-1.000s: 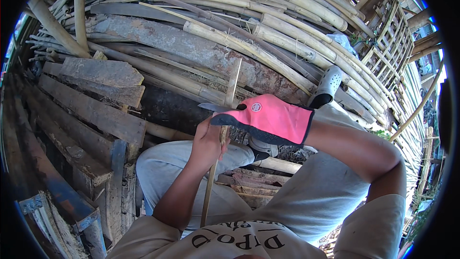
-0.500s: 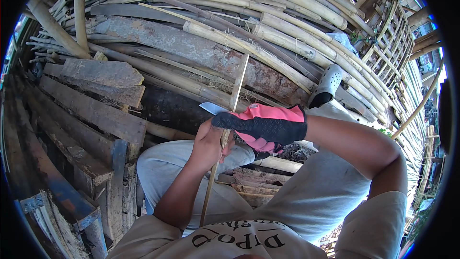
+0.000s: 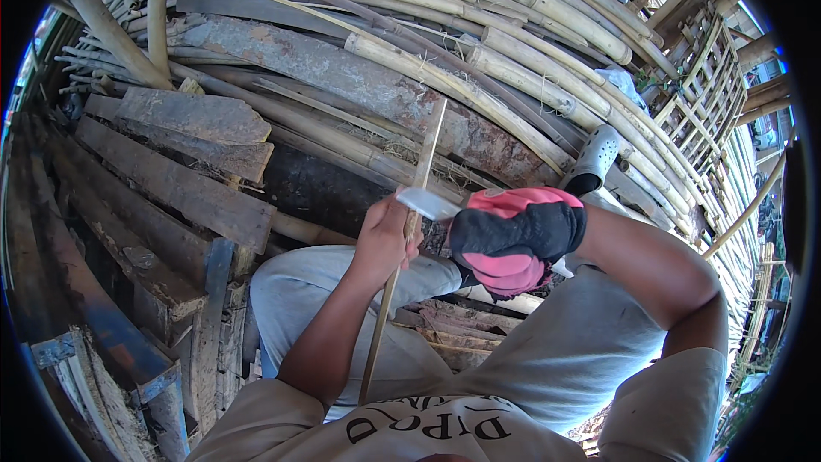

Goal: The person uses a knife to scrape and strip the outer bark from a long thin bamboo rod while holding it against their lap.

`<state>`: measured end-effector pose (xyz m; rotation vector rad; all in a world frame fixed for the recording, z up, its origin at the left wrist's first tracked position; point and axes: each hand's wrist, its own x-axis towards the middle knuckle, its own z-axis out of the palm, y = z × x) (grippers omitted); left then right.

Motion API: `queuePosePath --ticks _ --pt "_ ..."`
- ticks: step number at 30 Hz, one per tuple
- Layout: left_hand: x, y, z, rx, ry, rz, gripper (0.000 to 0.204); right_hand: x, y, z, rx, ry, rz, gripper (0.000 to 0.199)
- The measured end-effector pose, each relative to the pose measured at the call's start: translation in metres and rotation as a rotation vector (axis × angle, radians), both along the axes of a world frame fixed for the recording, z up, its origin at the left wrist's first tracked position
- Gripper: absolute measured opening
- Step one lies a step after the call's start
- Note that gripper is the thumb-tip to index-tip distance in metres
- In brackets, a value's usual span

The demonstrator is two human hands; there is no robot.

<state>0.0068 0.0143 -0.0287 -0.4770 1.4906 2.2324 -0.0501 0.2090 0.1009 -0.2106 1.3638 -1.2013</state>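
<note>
My bare left hand point(image 3: 385, 238) is wrapped round a long, thin bamboo strip point(image 3: 430, 144), which slants from my chest up and away from me. In a pink and black glove, my right hand point(image 3: 517, 238) grips a knife, its handle hidden inside the fist. The knife's blade point(image 3: 429, 204) points left, its tip lying over the strip just by my left fingers. Whether the edge touches the strip I cannot tell.
Bamboo poles point(image 3: 530, 77) lie in a wide pile ahead. Weathered boards point(image 3: 188, 197) are stacked at the left. A grey clog point(image 3: 593, 158) is on my foot. A bamboo lattice point(image 3: 705, 81) stands at the far right.
My right hand has moved right, away from my left hand, drawing the knife back so its blade now shows more. My left hand still holds the strip in nearly the same place.
</note>
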Motion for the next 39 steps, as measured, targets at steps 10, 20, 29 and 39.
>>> queuePosePath --ticks 10,20,29,39 --pt "-0.003 -0.008 0.021 0.137 0.013 -0.046 0.043 -0.047 0.008 0.039 0.451 0.680 -0.532 0.073" --pt "-0.001 -0.017 0.027 0.584 0.058 -0.195 0.046 -0.012 -0.007 -0.014 0.578 1.656 0.256 0.016" --pt "0.002 -0.016 0.010 0.695 -0.112 -0.410 0.050 -0.002 -0.015 -0.018 0.637 1.719 0.462 0.026" --pt "0.017 0.011 0.015 0.109 -0.131 -0.258 0.056 -0.005 0.001 -0.072 0.583 1.564 0.419 0.033"
